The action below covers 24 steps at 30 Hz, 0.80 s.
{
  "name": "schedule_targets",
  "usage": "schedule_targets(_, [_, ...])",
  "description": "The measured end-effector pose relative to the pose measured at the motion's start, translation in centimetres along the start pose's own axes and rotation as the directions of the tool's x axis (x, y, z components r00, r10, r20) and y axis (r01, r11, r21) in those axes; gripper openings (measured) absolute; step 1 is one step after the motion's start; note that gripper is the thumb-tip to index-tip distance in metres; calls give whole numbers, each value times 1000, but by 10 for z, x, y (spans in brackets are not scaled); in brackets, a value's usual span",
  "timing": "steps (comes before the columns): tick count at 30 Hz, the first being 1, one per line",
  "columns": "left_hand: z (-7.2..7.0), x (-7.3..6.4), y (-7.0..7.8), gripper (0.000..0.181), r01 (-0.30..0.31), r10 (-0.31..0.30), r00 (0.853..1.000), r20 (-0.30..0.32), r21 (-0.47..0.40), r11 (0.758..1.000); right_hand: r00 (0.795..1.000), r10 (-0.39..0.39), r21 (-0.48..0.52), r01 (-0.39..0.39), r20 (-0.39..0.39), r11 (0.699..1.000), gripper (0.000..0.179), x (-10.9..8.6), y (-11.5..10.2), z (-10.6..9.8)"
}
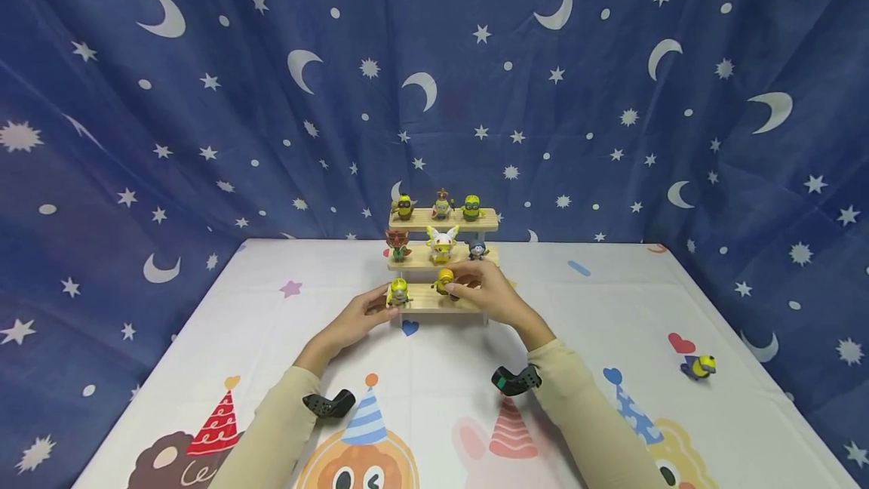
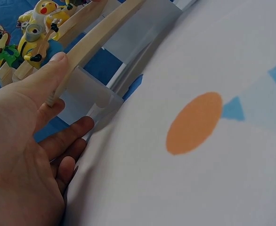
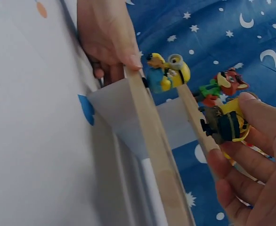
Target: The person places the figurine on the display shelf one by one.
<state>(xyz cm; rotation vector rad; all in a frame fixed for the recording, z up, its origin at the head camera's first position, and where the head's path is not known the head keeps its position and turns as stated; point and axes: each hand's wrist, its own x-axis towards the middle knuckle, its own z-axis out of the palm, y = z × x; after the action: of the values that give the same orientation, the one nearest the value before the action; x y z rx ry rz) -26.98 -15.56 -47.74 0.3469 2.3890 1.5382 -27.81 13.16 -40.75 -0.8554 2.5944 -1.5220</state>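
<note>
A three-step wooden display stand (image 1: pixel 429 307) holds small figurines. My right hand (image 1: pixel 489 292) pinches a yellow minion figurine (image 3: pixel 230 123) between thumb and fingers, just over the middle of the lowest step. Whether its feet touch the board I cannot tell. With thumb on top and a finger beneath, my left hand (image 1: pixel 357 318) grips the left end of that same step. Beside that thumb stands another minion figurine (image 2: pixel 32 44), which carries a small guitar-like piece. A fox figurine (image 1: pixel 398 245) and a white-and-yellow eared figurine (image 1: pixel 442 244) stand on the middle step.
A dark-hooded figurine (image 1: pixel 477 250) is at the middle step's right. Along the top step stand a minion (image 1: pixel 404 207), a crowned figurine (image 1: pixel 443 206) and a green-topped minion (image 1: pixel 471 207). Far right on the tablecloth (image 1: pixel 591 308) lies a yellow-and-purple figurine (image 1: pixel 699 367). A starry curtain (image 1: pixel 475 134) hangs behind.
</note>
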Motion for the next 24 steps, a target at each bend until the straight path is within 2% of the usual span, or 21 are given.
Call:
schedule_targets(7, [2,-1,1,77,38,-38,999,-16,-34,999,1000,-12,-3,12,-23,1000,33,-1,2,10])
schedule_targets(17, [1,0,0,74,-17,17,1000,9,6,1000,999,39,-36,-39,3,999,33,-1,10,18])
schedule_targets(24, [1,-1,0,74,-19,19,1000,1,2,1000,999,38,-30,-37,30,999,30,0,11,21])
